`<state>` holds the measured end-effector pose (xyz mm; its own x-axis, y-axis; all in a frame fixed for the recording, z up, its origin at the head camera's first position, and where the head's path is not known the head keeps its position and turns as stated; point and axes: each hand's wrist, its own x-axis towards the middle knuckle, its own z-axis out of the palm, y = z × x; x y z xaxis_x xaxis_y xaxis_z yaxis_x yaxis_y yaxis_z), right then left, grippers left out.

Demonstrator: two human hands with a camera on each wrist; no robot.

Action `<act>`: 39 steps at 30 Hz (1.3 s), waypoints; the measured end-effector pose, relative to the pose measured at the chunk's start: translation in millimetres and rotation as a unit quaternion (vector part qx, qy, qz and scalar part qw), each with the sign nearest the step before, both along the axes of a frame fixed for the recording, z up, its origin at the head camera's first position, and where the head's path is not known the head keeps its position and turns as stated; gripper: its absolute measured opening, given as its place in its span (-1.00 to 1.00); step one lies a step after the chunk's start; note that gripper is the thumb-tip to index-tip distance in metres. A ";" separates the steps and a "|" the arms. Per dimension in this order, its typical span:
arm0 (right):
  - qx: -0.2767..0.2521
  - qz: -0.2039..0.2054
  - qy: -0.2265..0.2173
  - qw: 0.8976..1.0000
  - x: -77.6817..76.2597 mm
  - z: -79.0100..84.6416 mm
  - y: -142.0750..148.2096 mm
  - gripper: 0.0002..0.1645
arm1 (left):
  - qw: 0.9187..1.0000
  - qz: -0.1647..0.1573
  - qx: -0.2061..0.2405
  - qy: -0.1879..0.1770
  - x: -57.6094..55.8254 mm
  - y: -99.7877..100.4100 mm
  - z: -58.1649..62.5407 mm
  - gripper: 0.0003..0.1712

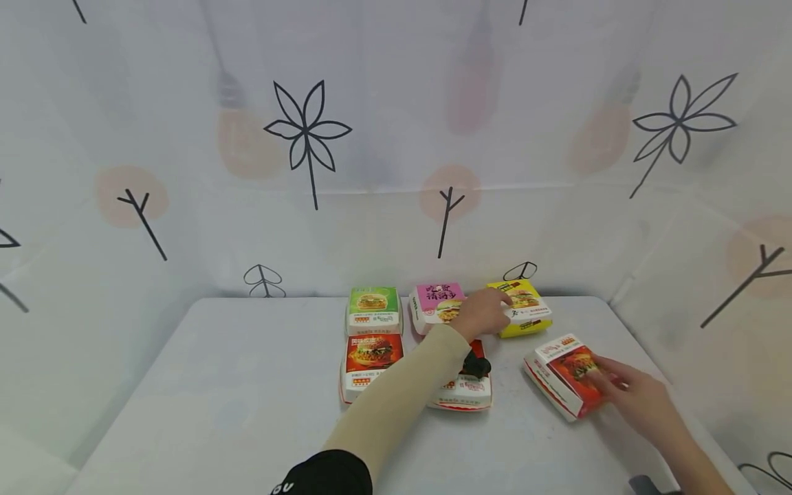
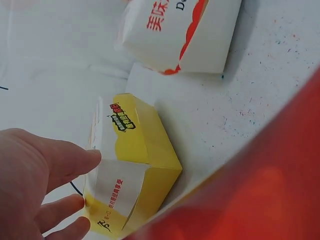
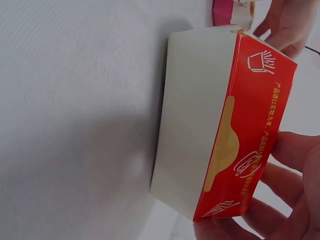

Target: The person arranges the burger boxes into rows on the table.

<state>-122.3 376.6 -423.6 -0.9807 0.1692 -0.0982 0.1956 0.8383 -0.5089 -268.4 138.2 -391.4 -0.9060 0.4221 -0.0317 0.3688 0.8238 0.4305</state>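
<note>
In the head view my left hand [image 1: 481, 313] reaches to the back of the table, between a pink-topped burger box [image 1: 438, 302] and a yellow burger box [image 1: 522, 308]. Its thumb and relaxed fingers lie at the yellow box's top edge in the left wrist view, curled round nothing. At the right, my right hand [image 1: 637, 395] holds a red-topped burger box [image 1: 566, 375] by its lid. In the right wrist view, the thumb and fingers spread along that box's red side [image 3: 245, 130]. The box sits at an angle, its underside close to the table.
A green burger box [image 1: 374, 309] stands behind an orange-red one [image 1: 373, 361] left of centre. Another red burger box [image 1: 460, 395] is partly hidden under my left forearm. The white table [image 1: 247, 399] meets a patterned cloth wall [image 1: 383, 234] behind.
</note>
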 end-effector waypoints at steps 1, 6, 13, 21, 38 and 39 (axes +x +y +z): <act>0.001 0.001 0.004 1.000 -0.4 -0.2 -2.0 0.00 | 1.000 -0.002 0.000 0.001 0.1 0.2 -0.2 -0.56; -0.005 0.003 0.017 1.000 -1.5 0.8 -11.6 -0.02 | 1.000 -0.010 0.003 -0.001 -0.2 1.0 -1.1 -0.55; 0.002 0.007 0.034 0.999 -2.4 -0.4 -21.7 -0.01 | 1.000 -0.026 0.006 -0.007 0.1 0.2 1.0 -0.56; 0.023 0.004 0.043 0.999 -2.1 -1.2 -32.7 -0.02 | 0.998 -0.053 0.027 -0.012 9.1 -6.2 9.0 -0.57; 0.030 0.013 0.067 0.997 -1.5 -2.0 -39.7 -0.03 | 0.968 -0.132 0.174 -0.122 52.8 -25.6 3.9 -0.66; 0.029 0.013 0.068 0.997 -1.2 -1.8 -39.6 -0.03 | 0.967 -0.134 0.179 -0.121 54.9 -26.3 2.7 -0.66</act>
<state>-123.6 337.1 -425.4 -0.9883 0.1458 0.0451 0.1066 0.8707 -0.4801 -213.5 111.8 -388.6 -0.7470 0.6638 -0.0380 0.4012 0.4956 0.7703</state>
